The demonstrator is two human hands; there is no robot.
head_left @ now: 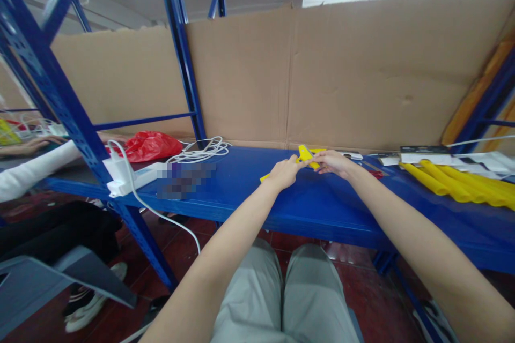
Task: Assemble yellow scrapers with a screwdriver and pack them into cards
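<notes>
- left hand (pixel 282 173) and right hand (pixel 333 163) both pinch an angular yellow piece (pixel 304 153), left of the smooth yellow tubes (pixel 462 185)
- crumpled red plastic (pixel 153 145) lies well left of the tubes
- flat cardboard (pixel 354 75) stands behind the tubes

The scene is lit softly; the strongest brightness is seen at the top right, above the cardboard (pixel 362 75), where the white is almost washed out. Under the table (pixel 245 165), the floor (pixel 374 300) is left dim, marked by a pale glare. Near the edges, shapes are stretched, and one patch (pixel 185 181) is pixelated
</notes>
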